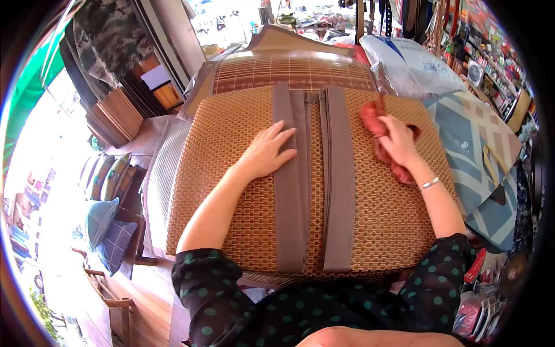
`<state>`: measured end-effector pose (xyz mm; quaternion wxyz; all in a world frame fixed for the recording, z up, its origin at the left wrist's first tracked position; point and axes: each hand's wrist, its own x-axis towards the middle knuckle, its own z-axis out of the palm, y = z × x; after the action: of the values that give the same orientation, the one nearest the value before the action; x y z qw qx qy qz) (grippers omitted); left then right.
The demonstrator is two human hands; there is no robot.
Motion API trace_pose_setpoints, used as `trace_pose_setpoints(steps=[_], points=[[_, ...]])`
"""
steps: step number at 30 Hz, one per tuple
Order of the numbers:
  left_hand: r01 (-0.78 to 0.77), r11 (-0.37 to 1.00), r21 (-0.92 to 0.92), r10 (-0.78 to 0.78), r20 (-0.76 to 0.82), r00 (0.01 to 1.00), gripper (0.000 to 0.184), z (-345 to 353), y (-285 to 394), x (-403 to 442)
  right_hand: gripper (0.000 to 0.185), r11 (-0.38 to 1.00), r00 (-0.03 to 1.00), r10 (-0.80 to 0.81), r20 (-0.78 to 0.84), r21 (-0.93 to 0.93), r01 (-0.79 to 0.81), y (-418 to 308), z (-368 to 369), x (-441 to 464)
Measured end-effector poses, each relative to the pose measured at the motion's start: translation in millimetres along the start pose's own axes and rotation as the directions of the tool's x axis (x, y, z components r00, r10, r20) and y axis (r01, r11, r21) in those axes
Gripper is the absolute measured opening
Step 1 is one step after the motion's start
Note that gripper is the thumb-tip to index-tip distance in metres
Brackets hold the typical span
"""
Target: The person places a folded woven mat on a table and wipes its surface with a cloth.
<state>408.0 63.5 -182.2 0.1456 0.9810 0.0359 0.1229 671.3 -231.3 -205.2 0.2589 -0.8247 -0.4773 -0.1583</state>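
Observation:
A folded woven mat (pixel 231 136) in brown and tan lies before me, with grey-brown cloth edging bands (pixel 339 191) running down its middle. My left hand (pixel 266 151) rests flat on the mat, its fingers spread and their tips on the left band. On the right part of the mat, my right hand (pixel 398 141) is closed around a crumpled reddish cloth (pixel 373 118). Parts of the cloth stick out on both sides of that hand and touch the weave. A bracelet (pixel 430 183) circles the right wrist.
Behind the mat lies another slatted mat (pixel 295 66). A white plastic package (pixel 410 63) sits at the back right, above blue-grey patterned fabric (pixel 468 144). Cushions (pixel 110 231) stand on a bench at the left. Shelves of goods (pixel 491 69) line the right side.

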Motion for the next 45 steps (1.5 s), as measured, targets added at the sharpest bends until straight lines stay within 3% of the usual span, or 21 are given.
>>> trace_pose_setpoints(steps=[2, 4, 6, 8, 10, 12, 14, 18, 22, 25, 27, 28, 31, 34, 36, 38, 41, 42, 43, 44, 45], points=[[0.088, 0.991, 0.102, -0.091, 0.023, 0.996, 0.06, -8.8, -23.8, -16.5, 0.048, 0.975, 0.983, 0.176, 0.044, -0.147, -0.168, 33.3, -15.4, -16.3], [0.146, 0.977, 0.154, -0.148, 0.003, 0.989, 0.06, -16.9, -41.8, -34.9, 0.049, 0.968, 0.99, 0.138, 0.026, -0.217, -0.13, 34.7, -26.5, -40.2], [0.156, 0.975, 0.156, -0.158, -0.001, 0.987, 0.06, -15.3, -45.5, -39.5, 0.051, 0.987, 0.999, -0.002, 0.048, -0.162, 0.01, 3.3, -34.7, -61.7], [0.155, 0.975, 0.161, -0.156, -0.001, 0.988, 0.061, -12.6, -46.3, -38.1, 0.055, 0.971, 0.963, -0.23, 0.14, 0.095, 0.218, -51.2, -39.8, -69.8], [0.169, 0.966, 0.197, -0.171, -0.01, 0.985, 0.061, -9.4, -46.2, -34.3, 0.056, 0.913, 0.798, -0.408, 0.444, 0.197, 0.358, -123.5, -54.4, -63.5], [0.169, 0.967, 0.188, -0.17, -0.01, 0.985, 0.06, -9.3, -43.1, -34.5, 0.055, 0.681, 0.63, -0.728, 0.27, 0.388, 0.621, -164.8, -39.4, -63.1], [0.165, 0.966, 0.199, -0.16, -0.04, 0.986, 0.059, -9.7, -42.4, -35.6, 0.054, 0.538, 0.525, -0.834, 0.17, 0.467, 0.702, -182.1, -14.1, -47.7], [0.131, 0.97, 0.206, -0.115, -0.087, 0.99, 0.056, -2.9, -50.9, -36.9, 0.05, 0.773, 0.697, -0.633, 0.338, 0.323, 0.545, -174.5, 24.7, 36.9], [0.162, 0.978, 0.128, -0.15, -0.102, 0.983, 0.052, -7.2, -49.7, -37.8, 0.045, 0.963, 0.961, -0.27, 0.058, 0.009, 0.27, -114.3, 86.9, 100.0], [0.166, 0.983, 0.078, -0.158, -0.102, 0.982, 0.05, -6.4, -51.2, -39.5, 0.046, 0.965, 0.947, -0.25, 0.203, -0.031, 0.262, -126.8, 80.1, 94.9], [0.162, 0.985, 0.061, -0.154, -0.115, 0.981, 0.049, -6.6, -51.0, -39.6, 0.048, 0.913, 0.868, -0.397, 0.298, 0.036, 0.406, -147.0, 54.3, 65.8], [0.167, 0.985, 0.052, -0.159, -0.124, 0.979, 0.049, -5.9, -52.9, -38.0, 0.05, 0.91, 0.778, -0.406, 0.479, 0.134, 0.393, -169.4, 27.3, 51.9], [0.155, 0.987, 0.05, -0.145, -0.155, 0.977, 0.048, -2.3, -54.6, -37.0, 0.054, 0.592, 0.539, -0.804, 0.249, 0.405, 0.696, -197.6, 10.8, -10.6], [0.157, 0.986, 0.052, -0.147, -0.163, 0.976, 0.047, -2.8, -51.3, -38.1, 0.049, 0.4, 0.372, -0.914, 0.163, 0.517, 0.756, -216.7, 13.2, -27.3], [0.152, 0.986, 0.073, -0.135, -0.197, 0.971, 0.046, -1.2, -55.8, -37.0, 0.048, 0.475, 0.458, -0.875, 0.16, 0.469, 0.744, -211.3, 31.8, 6.4], [0.142, 0.987, 0.074, -0.115, -0.289, 0.95, 0.046, 6.9, -64.9, -40.6, 0.041, 0.644, 0.668, -0.73, 0.144, 0.475, 0.6, -194.4, 53.8, 56.1], [0.408, 0.911, 0.06, -0.345, -0.432, 0.833, 0.044, 5.9, -70.0, -37.8, 0.038, 0.897, 0.906, -0.413, 0.088, 0.213, 0.388, -150.8, 101.4, 118.4], [0.406, 0.914, 0.023, -0.363, -0.403, 0.84, 0.04, 2.8, -70.9, -37.2, 0.039, 0.885, 0.912, -0.41, -0.023, 0.229, 0.404, -132.8, 127.1, 128.4], [0.389, 0.921, 0.019, -0.354, -0.376, 0.857, 0.039, -1.9, -67.3, -36.5, 0.041, 0.931, 0.928, -0.349, 0.133, 0.161, 0.327, -141.3, 117.4, 126.7], [0.384, 0.922, 0.042, -0.335, -0.406, 0.85, 0.038, 1.8, -72.1, -36.9, 0.042, 0.914, 0.913, -0.394, 0.104, 0.144, 0.378, -147.2, 116.9, 120.4], [0.38, 0.924, 0.053, -0.324, -0.422, 0.847, 0.039, 4.7, -72.6, -37.6, 0.041, 0.86, 0.871, -0.472, 0.135, 0.289, 0.421, -155.4, 105.5, 109.4]])
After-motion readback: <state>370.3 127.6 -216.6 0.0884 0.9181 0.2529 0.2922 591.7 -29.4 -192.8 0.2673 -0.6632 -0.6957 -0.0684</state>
